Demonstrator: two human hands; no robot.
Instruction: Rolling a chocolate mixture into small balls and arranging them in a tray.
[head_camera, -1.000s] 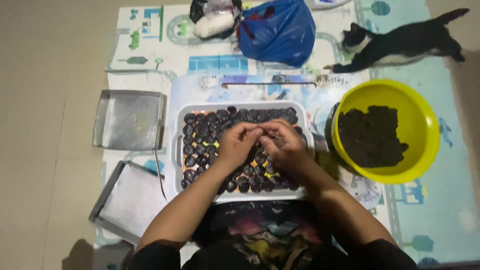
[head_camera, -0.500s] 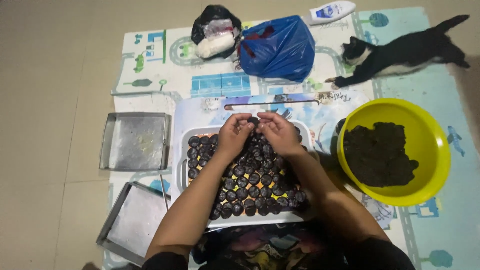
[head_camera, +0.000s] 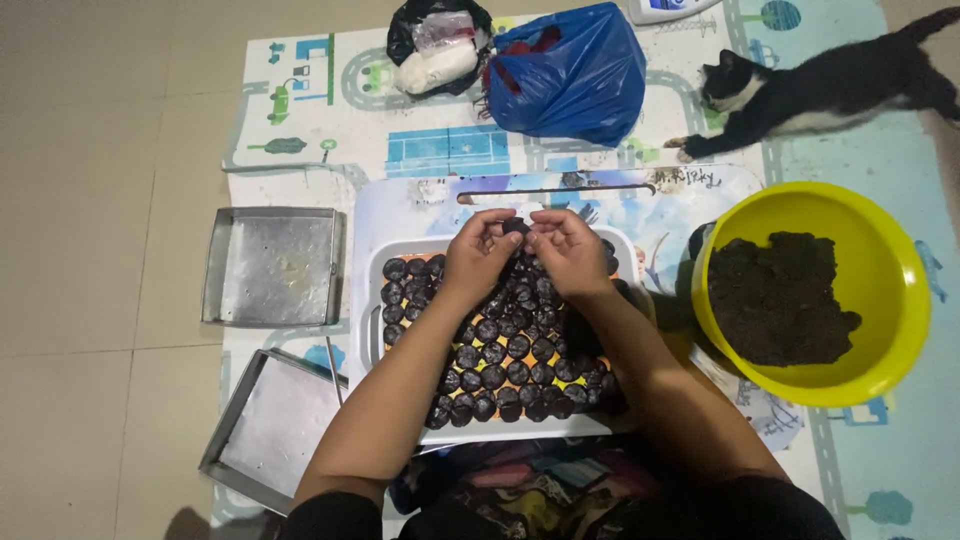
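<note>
We see the printed play mat (head_camera: 300, 170) spread over the tiled floor, much as it lay half a second ago, though the view has shifted a little and shows less floor beyond its far edge. At three o'clock sits the yellow bowl (head_camera: 890, 270) with its dark mix (head_camera: 780, 300), unmoved. At one o'clock the black-and-white cat (head_camera: 830, 85) lies stretched out as before. At twelve o'clock rests the blue plastic bag (head_camera: 570, 75), with a black bag (head_camera: 420, 25) just beside it at eleven. In the centre stands the white tray (head_camera: 375, 300), filled with rows of dark balls (head_camera: 490, 350). At nine o'clock lies a square metal pan (head_camera: 270, 265), and at seven o'clock a second metal pan (head_camera: 265, 425).

Our left hand (head_camera: 478, 255) and right hand (head_camera: 565, 250) meet over the far edge of the tray, about where they were half a second ago. Together their fingertips pinch one dark ball (head_camera: 515, 227), held between them just above the filled rows. Both hands are curled around it, thumbs and forefingers closed on it.
</note>
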